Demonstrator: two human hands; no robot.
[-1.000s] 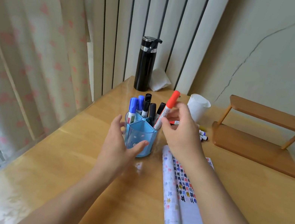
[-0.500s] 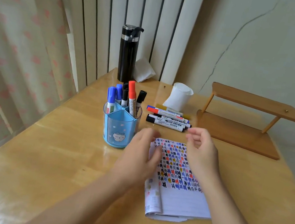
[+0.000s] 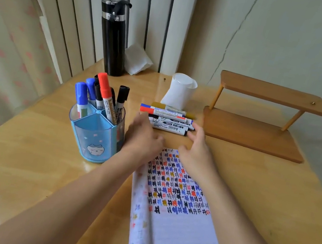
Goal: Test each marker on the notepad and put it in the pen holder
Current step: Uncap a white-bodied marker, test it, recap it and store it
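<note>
Reaching over the tabletop (image 3: 19, 161), we see the scribbled notepad (image 3: 175, 227) lying close, the pen holder (image 3: 92, 137) left of it with several stored markers (image 3: 104, 94), seemingly done. Our left grip (image 3: 144, 138) and right grip (image 3: 197, 152) are loosely spread, empty, beside five loose markers (image 3: 168, 121) left to test.

1. The motion-blurred left hand (image 3: 144, 138) hides the top-left corner of the white lined notepad (image 3: 170, 220) and the near ends of two loose black-capped whiteboard markers (image 3: 171, 126);
2. the print on those barrels is too small to read;
3. the translucent blue plastic pen holder (image 3: 92, 137) dims the lower barrels standing inside it;
4. both bare forearms (image 3: 68, 202) run off the bottom edge.
</note>
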